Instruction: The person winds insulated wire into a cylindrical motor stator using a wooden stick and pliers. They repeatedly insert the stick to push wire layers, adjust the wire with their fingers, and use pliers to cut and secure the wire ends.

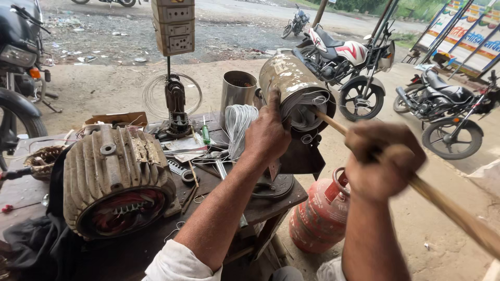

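My left hand (266,134) rests against the open end of a metal cylindrical motor stator (292,83), fingers pressing the pale wire windings at its mouth. In my right hand (384,160), blurred by motion, is a long wooden stick (448,207); the stick's tip pokes into the stator's opening. A loop of white winding wire (238,125) hangs just left of my left hand. The stator sits tilted on a dark stand at the bench's right edge.
A large ribbed motor housing (117,177) with red windings lies on the wooden bench (276,200). Tools, a steel cylinder (237,89) and a coil winder (176,106) stand behind. A red gas cylinder (320,213) sits below right. Motorcycles (350,65) are parked beyond.
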`<state>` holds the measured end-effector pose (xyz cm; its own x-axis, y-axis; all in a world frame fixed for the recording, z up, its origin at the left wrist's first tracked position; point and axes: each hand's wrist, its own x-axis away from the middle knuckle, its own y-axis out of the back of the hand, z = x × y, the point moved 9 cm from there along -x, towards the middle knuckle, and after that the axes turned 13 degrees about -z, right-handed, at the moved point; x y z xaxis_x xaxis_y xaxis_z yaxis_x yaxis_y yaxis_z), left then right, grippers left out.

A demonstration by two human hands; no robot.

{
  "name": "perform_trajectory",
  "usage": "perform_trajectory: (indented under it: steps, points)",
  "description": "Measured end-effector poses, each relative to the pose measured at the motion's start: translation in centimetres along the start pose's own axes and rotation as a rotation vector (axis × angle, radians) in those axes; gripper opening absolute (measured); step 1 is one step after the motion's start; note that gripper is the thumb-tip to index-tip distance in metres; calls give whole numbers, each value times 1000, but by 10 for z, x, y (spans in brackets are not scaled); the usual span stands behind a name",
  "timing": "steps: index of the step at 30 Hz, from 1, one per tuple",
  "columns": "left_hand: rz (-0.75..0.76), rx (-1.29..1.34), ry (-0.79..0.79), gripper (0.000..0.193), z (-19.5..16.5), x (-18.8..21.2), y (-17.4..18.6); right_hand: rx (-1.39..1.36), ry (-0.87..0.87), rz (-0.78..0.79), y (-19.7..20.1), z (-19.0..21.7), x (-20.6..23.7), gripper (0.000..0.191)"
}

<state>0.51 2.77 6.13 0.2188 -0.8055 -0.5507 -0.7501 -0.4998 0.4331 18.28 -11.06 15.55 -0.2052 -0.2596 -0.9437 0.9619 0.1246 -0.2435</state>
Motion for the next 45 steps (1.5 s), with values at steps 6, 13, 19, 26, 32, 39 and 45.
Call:
perform_trajectory:
  steps: [6, 13, 19, 26, 32, 39, 45]
  points:
    - [-91, 73, -72, 79, -4, 4, 14, 59, 34, 44, 2, 34, 16, 61]
    - [-291, 16, -705, 24, -69, 80, 37, 30, -100, 146, -1, 17, 7, 65]
    - [163, -278, -496, 29, -75, 58, -37, 20, -74, 105, 10, 18, 6, 64]
    - [230, -238, -493, 32, -73, 53, -48, 0, -105, 119, 12, 21, 1, 68]
    - [173, -168, -509, 41, -69, 59, -31, 73, -154, 103, 12, 24, 6, 70]
    - [138, -110, -479, 28, -72, 63, -21, 97, -155, -90, 27, 9, 3, 64]
    - [158, -45, -400, 16, -69, 61, -18, 82, -154, -77, 19, -57, 13, 55]
